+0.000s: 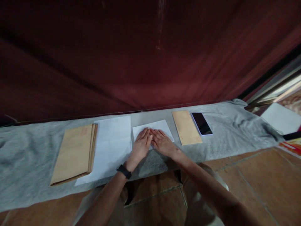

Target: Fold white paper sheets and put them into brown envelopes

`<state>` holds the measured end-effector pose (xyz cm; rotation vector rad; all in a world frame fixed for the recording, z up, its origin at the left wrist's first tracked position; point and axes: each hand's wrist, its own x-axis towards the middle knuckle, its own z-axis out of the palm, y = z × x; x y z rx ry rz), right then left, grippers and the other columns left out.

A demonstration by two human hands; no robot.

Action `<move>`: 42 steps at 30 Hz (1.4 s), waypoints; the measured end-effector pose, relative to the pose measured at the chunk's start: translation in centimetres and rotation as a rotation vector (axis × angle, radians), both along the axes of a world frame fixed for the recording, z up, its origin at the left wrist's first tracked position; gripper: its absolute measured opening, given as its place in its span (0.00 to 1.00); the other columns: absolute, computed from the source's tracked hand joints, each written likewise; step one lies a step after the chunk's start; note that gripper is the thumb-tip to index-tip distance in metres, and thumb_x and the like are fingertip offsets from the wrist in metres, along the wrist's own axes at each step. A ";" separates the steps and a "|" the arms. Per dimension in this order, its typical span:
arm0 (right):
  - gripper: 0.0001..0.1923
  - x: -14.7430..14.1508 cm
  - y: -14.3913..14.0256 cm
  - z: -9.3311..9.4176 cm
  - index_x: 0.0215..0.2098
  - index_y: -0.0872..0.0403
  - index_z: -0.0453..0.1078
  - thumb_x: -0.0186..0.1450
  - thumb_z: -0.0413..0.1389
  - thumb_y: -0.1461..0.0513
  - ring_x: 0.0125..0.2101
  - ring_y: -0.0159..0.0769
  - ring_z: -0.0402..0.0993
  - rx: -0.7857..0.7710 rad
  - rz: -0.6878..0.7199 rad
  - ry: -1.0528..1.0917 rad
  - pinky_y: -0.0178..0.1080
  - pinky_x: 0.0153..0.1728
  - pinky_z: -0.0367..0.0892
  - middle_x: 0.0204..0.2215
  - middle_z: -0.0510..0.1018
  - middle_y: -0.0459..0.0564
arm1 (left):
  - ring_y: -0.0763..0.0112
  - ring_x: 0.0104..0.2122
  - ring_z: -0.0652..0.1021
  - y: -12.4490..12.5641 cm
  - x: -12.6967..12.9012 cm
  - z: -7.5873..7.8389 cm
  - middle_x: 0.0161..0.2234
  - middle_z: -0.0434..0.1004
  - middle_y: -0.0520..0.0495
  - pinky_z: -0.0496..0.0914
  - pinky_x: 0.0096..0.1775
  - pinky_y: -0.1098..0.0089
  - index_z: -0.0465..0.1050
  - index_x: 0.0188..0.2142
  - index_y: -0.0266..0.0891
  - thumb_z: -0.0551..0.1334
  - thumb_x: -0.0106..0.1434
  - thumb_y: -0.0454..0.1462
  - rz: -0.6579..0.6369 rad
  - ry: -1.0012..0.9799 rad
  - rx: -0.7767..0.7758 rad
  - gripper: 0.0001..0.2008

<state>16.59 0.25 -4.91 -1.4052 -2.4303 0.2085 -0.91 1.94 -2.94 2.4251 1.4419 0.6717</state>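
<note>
A small white sheet of paper (165, 126), which looks folded, lies on the grey cloth in front of me. My left hand (141, 142) rests flat on its left part, fingers stretched out. Beside it my right hand (162, 141) lies flat on the same paper, and the fingertips of both hands meet near its middle. To the left are larger white sheets (113, 141), partly under a stack of brown envelopes (74, 150). A single brown envelope (187, 127) lies right of my hands.
A phone (202, 123) with a dark screen lies right of the single envelope. The grey cloth (225, 131) covers a long, narrow surface against a dark red panel (150, 69). A white object (282, 118) stands at the far right. Tiled floor (263, 179) shows below.
</note>
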 end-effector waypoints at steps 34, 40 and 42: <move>0.20 0.9 -2.7 3.8 0.62 0.57 0.68 0.73 0.52 0.67 0.62 0.46 0.69 -0.051 0.087 -0.192 0.50 0.65 0.62 0.64 0.70 0.62 | 0.60 0.68 0.64 4.3 -1.1 -3.0 0.66 0.67 0.37 0.57 0.69 0.52 0.66 0.65 0.35 0.44 0.76 0.42 0.092 -0.001 -0.072 0.26; 0.22 -0.3 -3.4 3.8 0.63 0.59 0.66 0.72 0.48 0.69 0.62 0.48 0.69 -0.043 0.051 -0.247 0.51 0.64 0.63 0.65 0.67 0.65 | 0.55 0.69 0.64 3.7 -0.9 -1.0 0.66 0.67 0.31 0.56 0.69 0.50 0.67 0.64 0.27 0.44 0.75 0.42 0.100 -0.040 -0.141 0.28; 0.23 -0.2 -3.4 3.7 0.64 0.58 0.66 0.72 0.49 0.69 0.61 0.48 0.70 -0.044 0.051 -0.227 0.51 0.64 0.64 0.65 0.68 0.64 | 0.54 0.68 0.65 3.7 -1.2 0.3 0.65 0.68 0.30 0.57 0.69 0.51 0.67 0.63 0.26 0.44 0.75 0.44 0.121 -0.133 -0.183 0.29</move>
